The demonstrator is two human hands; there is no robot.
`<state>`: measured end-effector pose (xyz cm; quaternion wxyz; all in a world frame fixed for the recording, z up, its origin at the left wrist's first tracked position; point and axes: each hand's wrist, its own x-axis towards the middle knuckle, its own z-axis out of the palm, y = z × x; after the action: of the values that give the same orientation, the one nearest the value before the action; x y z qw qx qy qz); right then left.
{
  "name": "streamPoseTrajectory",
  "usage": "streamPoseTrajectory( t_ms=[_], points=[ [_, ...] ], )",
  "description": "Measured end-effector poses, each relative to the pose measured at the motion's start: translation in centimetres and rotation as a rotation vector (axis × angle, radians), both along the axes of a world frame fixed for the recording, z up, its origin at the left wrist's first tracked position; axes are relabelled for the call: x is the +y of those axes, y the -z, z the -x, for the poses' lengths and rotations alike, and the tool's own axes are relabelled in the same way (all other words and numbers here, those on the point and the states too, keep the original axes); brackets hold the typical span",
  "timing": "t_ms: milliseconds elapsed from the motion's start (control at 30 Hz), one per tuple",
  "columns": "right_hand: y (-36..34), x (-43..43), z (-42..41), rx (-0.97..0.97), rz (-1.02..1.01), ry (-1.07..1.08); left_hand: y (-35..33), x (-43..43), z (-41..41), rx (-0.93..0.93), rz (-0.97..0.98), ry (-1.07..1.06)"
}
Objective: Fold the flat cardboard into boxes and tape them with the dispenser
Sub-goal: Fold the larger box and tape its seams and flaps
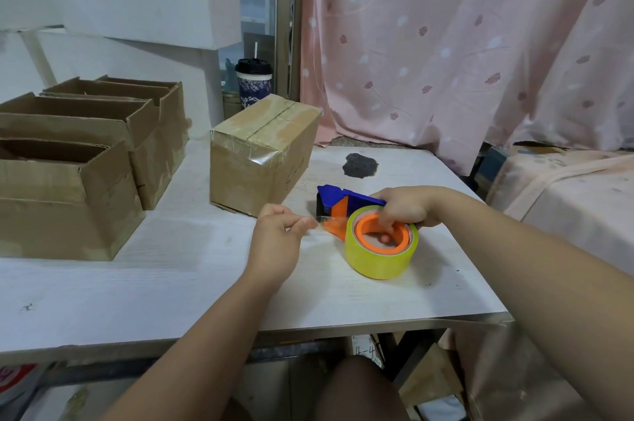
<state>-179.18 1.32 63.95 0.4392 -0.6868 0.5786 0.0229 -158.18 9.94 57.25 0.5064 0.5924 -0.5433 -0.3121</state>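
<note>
The tape dispenser [346,201], a blue plastic frame with an orange wedge-shaped part, is laid on the pale, wood-grained bench [171,286], at about 4 o'clock from the sealed box [264,153]. A thick tape roll [377,262], glossy yellow-green on its curved outside with a round orange core, is mounted on it and tilted towards the camera.

The dispenser is held from 1 o'clock by the right hand [406,209]; the grip is closed, with the fingers curled over the rim of the roll and down into the orange core. At 9 o'clock of the roll, a thin, clear tape end [320,219] is pinched by the left hand [278,242] between thumb and fingertips; that grip is tight and narrow, the remaining fingers being curled in.

The sealed box is a brown corrugated block, its top seam and near edge covered by shiny clear tape, with handwriting seen on one side. At 9 o'clock of it, three open boxes [68,180] of worn brown cardboard are ranked side by side, flaps down, touching each other.

An irregular dark patch [360,165] is seen on the bench at 12 o'clock of the dispenser. A lidded cup [254,81] with a straw is placed behind the sealed box, and a pink leaf-printed curtain [446,43] is hung at 1 o'clock.
</note>
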Motion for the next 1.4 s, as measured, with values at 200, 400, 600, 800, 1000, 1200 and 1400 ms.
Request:
streamPoseTrajectory(
  t_ms=[200, 400, 600, 800, 1000, 1200, 1400],
  points=[
    [0.1, 0.3, 0.5, -0.055, 0.025, -0.041, -0.1, 0.8, 0.3, -0.01, 0.12, -0.004],
    [0.8, 0.6, 1.9, -0.226, -0.002, 0.059, -0.4, 1.9, 0.0, -0.17, 0.278, 0.121],
    [0.9, 0.8, 2.1, -0.264, -0.014, 0.028, -1.2, 2.2, 0.4, 0.287, 0.208, 0.147],
    [1.0, 1.0, 2.4, -0.314, -0.015, 0.06, -1.3, 1.9, 0.5, 0.117, 0.155, 0.134],
    [1.0, 1.3, 2.5, -0.32, -0.034, 0.062, -0.3, 2.1, 2.2, -0.01, 0.05, 0.142],
    [1.0, 1.3, 2.6, -0.351, -0.048, -0.001, -0.8, 2.2, 1.7, 0.019, 0.13, 0.057],
    [1.1, 1.3, 2.6, -0.403, -0.047, -0.002, -1.7, 2.5, 2.2, 0.07, 0.115, 0.078]
  ],
)
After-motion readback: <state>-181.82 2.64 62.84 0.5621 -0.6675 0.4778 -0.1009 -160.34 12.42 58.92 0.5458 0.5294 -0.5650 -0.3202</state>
